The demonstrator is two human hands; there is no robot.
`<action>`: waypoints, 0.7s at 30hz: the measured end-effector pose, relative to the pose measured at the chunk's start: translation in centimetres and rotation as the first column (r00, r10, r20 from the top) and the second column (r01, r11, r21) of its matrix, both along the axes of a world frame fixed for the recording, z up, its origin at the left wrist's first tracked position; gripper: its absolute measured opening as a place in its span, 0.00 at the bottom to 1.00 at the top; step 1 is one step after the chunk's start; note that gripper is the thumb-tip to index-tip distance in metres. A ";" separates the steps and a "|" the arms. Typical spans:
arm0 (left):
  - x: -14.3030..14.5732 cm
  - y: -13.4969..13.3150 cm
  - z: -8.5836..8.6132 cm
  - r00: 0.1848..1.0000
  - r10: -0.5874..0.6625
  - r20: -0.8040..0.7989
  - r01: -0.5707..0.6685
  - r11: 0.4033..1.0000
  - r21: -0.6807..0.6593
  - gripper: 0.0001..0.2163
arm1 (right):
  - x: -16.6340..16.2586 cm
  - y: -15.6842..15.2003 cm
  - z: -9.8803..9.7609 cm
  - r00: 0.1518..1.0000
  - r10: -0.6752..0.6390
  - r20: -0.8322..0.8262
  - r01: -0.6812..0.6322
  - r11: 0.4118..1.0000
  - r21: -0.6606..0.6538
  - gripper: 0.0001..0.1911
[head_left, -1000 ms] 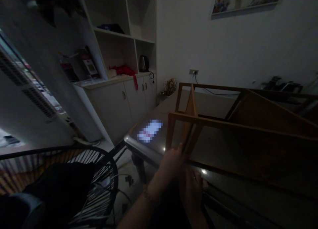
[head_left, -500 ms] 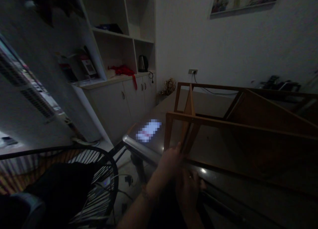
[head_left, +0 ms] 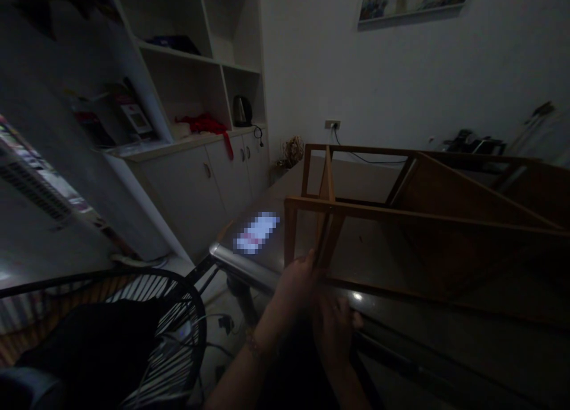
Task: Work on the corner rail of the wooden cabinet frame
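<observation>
A brown wooden shelf frame [head_left: 401,213] lies on its side on the table [head_left: 289,187], with slanted panels between its rails. At its near left end, my left hand [head_left: 296,285] is closed around the lower part of the frame, finger and thumb against the wood. Close beside it and slightly lower, my right hand [head_left: 332,324] has its fingers curled in at the table's near edge. Whatever the right fingers hold is hidden in the dark. The light is dim and the hands are slightly blurred.
A blurred-out lit phone-like object [head_left: 257,232] lies at the table's left corner. A black corded chair [head_left: 196,315] with dark cloth stands at the left, cables on the floor beside it. Behind are a white cabinet [head_left: 178,175], a kettle [head_left: 242,110] and a wall socket [head_left: 332,124].
The whole view has shifted a little, so the scene sits further left. Both hands stay at the same end of the shelf frame, with only slight movement.
</observation>
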State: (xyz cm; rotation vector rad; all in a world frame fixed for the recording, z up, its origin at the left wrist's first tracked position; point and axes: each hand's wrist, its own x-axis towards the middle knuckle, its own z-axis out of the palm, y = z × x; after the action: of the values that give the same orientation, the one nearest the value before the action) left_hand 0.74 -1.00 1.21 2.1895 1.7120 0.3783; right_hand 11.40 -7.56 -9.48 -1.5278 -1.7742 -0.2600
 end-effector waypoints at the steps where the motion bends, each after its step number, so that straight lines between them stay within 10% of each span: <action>1: 0.0 0.0 0.0 1.000 0.002 0.001 -0.002 1.000 0.000 0.23 | 0.1 0.0 0.1 1.000 0.002 0.019 -0.002 1.000 0.015 0.22; 21: -0.1 0.1 -0.4 0.997 0.029 0.076 -0.029 1.000 -0.009 0.23 | -0.9 0.8 -1.2 0.990 0.089 -0.107 -0.060 0.966 0.251 0.20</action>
State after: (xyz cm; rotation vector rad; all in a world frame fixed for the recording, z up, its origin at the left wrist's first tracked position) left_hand 0.66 -0.86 0.80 2.1186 1.7033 0.4549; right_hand 10.50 -6.79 -10.63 -1.2710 -1.6362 -0.3338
